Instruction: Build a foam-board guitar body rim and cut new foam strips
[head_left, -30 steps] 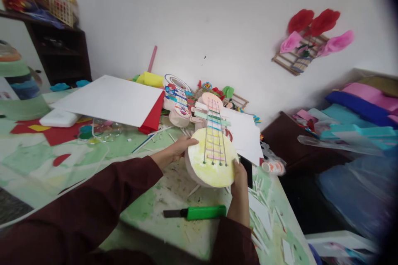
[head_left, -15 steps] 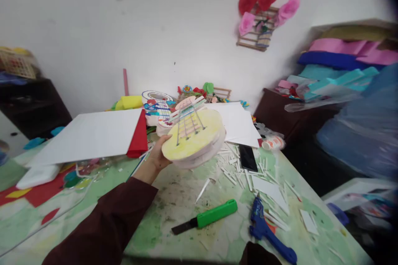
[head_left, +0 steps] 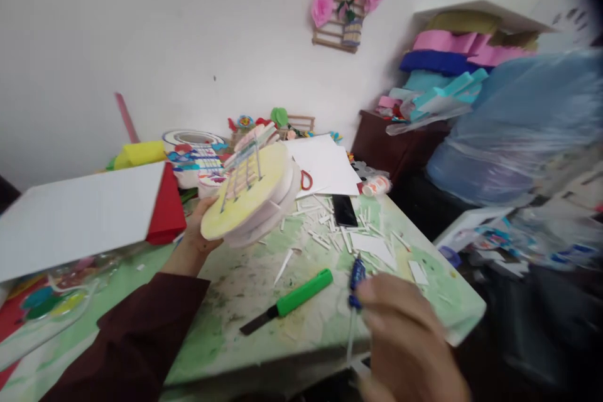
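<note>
My left hand (head_left: 196,229) is closed on the edge of a handmade toy guitar (head_left: 249,191) with a round yellow face, drawn-out strings and a pale layered body, held tilted above the table. My right hand (head_left: 407,333) is large and smeared by motion at the lower right. It overlaps the blue glue gun (head_left: 357,276) and hides its handle; whether the fingers grip it cannot be seen. A thin white strip (head_left: 351,336) shows below the gun. A green craft knife (head_left: 301,295) with its dark blade lies on the table between my hands.
White strips (head_left: 323,235) lie scattered around a black phone (head_left: 345,210). White sheets (head_left: 325,166) and a second decorated guitar (head_left: 205,163) stand behind. At left is a large white board (head_left: 80,213). A paper cup (head_left: 377,185) sits near the table's right edge.
The view has swung right. My right hand has come into view over the glue gun, where only its sleeve showed. The toy guitar, still in my left hand, has tilted further, showing more of its side.
</note>
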Motion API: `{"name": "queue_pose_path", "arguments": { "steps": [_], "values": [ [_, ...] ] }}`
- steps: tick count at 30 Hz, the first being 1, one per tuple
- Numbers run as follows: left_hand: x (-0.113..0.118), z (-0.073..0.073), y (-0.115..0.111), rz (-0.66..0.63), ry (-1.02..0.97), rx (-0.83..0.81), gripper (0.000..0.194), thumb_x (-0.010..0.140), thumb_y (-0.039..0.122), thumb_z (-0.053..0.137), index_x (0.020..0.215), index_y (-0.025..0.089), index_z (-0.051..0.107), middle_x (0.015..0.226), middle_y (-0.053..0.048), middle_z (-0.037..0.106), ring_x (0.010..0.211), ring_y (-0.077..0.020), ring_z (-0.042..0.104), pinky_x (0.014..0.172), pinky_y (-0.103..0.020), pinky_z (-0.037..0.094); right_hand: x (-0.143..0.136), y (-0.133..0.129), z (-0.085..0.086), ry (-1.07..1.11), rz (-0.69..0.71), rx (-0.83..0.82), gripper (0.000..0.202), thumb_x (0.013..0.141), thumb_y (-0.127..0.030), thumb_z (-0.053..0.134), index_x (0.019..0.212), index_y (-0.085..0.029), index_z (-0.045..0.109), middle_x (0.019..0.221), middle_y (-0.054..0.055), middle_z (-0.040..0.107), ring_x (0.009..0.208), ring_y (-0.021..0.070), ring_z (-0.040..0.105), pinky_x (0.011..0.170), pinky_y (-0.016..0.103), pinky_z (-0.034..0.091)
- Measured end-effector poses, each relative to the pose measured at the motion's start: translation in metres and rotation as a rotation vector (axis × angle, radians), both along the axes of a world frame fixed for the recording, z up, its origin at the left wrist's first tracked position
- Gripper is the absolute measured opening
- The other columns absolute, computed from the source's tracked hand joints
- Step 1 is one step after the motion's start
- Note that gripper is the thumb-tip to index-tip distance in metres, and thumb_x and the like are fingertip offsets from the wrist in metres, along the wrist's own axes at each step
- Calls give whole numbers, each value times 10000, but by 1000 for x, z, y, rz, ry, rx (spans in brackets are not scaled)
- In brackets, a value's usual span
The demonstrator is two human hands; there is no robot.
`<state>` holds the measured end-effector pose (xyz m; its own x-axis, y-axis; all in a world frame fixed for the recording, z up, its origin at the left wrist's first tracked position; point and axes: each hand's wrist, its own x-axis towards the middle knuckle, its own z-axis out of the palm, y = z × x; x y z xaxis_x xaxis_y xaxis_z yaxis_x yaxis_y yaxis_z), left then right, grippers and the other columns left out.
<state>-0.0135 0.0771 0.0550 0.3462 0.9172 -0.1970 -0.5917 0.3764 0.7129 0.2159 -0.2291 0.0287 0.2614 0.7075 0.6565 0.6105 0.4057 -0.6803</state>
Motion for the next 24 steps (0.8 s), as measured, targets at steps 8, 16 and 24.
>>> {"name": "queue_pose_path", "arguments": {
  "steps": [8,16,24],
  "values": [
    [6,-14,8,-92,-39,38,413,914,219,291,1239,121,525,830,-24,734,948,-251,665,770,-350,559,21,20,-62,-616,-458,-459,554,775,-351,611,1312,-278,496,1432,141,350,1262,374,357,963,559,336],
    [9,-34,14,-173,-106,-3,458,848,202,408,1294,110,453,867,-97,735,837,-266,699,749,-363,590,53,29,-84,-748,-577,-583,433,850,-233,444,1267,-258,558,1415,103,421,1294,286,368,1017,468,318],
    [8,-28,11,-159,-80,-56,504,872,184,328,1350,32,377,797,-103,735,677,-232,708,627,-310,592,133,59,-69,-887,-549,-741,488,835,-105,429,1287,-239,553,1383,172,457,1239,329,444,983,478,350]
  ]
}}
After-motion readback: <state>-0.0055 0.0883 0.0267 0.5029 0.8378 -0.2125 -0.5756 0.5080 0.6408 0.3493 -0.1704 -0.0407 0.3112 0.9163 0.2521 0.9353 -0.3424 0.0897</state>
